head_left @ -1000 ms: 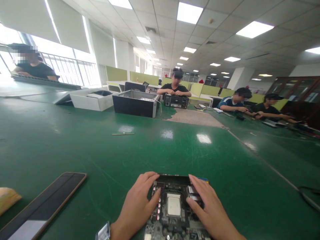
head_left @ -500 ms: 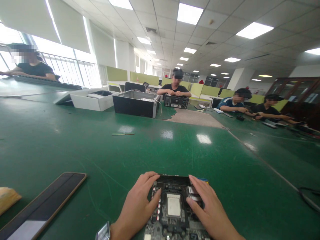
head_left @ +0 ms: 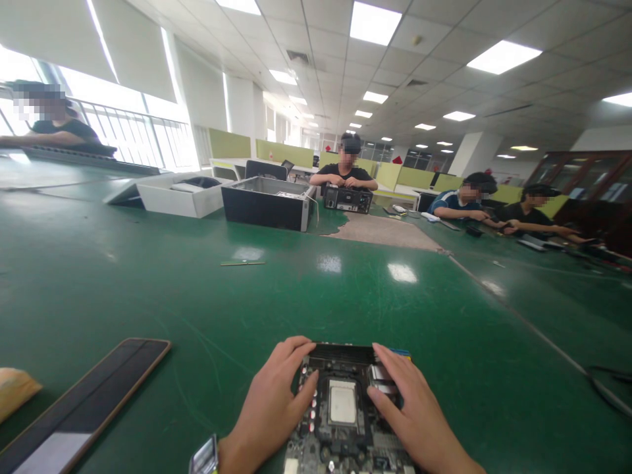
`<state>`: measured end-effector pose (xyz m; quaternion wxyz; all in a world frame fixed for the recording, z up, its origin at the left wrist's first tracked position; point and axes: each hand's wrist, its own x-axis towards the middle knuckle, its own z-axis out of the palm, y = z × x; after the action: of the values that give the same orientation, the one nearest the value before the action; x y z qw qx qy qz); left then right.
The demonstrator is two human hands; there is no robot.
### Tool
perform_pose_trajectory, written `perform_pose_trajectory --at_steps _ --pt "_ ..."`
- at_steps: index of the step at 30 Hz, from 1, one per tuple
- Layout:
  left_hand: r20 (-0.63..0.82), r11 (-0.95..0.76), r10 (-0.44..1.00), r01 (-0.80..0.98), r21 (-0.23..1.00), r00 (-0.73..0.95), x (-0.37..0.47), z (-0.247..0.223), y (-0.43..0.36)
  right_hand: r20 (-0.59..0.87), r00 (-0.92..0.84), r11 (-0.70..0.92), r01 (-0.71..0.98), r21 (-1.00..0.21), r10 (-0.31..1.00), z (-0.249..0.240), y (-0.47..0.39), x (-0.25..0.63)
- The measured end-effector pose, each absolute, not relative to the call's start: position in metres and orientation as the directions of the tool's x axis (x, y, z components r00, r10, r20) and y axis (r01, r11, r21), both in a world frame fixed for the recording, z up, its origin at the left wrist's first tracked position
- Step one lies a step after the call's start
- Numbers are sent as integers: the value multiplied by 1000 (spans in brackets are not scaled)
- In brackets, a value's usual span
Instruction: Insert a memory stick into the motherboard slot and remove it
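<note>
A dark motherboard (head_left: 340, 441) lies at the bottom middle on the green table, with a pale square processor (head_left: 342, 402) in its socket. My left hand (head_left: 276, 395), with a watch (head_left: 204, 455) at the wrist, grips the board's left side, fingertips at the far left corner and thumb over the top. On the other side, my right hand (head_left: 412, 405) holds the far right part, its thumb beside a silver heatsink (head_left: 382, 380). Black memory slots (head_left: 344, 353) run along the far edge between my fingertips.
A phone-like dark slab (head_left: 89, 401) and a yellowish packet (head_left: 16, 392) lie at left. Beyond are a thin stick (head_left: 243, 264), a white box (head_left: 180, 197) and an open computer case (head_left: 266, 207). A person (head_left: 348, 168) works across the table; others sit left and right.
My hands and the motherboard have hardly moved. The person at the far left has shifted slightly to the left and leans lower.
</note>
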<state>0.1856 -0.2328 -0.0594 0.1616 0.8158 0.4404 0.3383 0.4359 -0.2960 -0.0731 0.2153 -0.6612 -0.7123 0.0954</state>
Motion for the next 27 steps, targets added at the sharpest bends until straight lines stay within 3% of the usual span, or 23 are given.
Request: perform_pose_trajectory --at_steps 27 --pt "420 -570 820 623 535 390 184 -63 -233 235 -28 131 893 -432 971 -76 -294 437"
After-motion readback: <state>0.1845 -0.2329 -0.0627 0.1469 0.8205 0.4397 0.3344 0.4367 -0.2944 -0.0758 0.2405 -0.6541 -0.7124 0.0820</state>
